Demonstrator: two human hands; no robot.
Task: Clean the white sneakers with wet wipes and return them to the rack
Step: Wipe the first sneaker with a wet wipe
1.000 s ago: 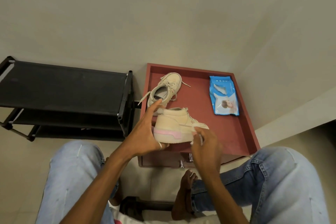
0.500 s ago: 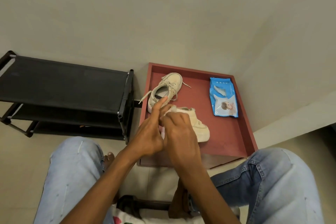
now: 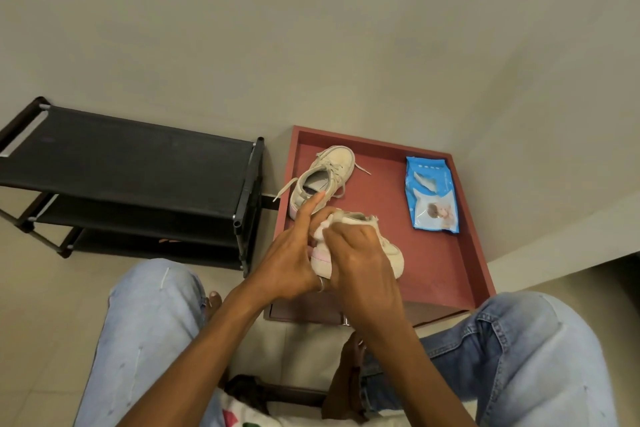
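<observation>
Cream-white, the held sneaker (image 3: 389,251) sits at frame centre over the red tray (image 3: 450,274). Your left hand (image 3: 287,267) grips its heel end, and your right hand (image 3: 356,260) presses a bunched wet wipe (image 3: 320,230) onto it. Just above, the other sneaker (image 3: 329,173) lies on the tray.

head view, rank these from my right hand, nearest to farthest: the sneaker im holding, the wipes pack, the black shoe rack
1. Held sneaker: touching, under the right hand and its wipe.
2. Wipes pack: on the red tray, to the hand's right.
3. Black shoe rack: off the tray, far left.
</observation>
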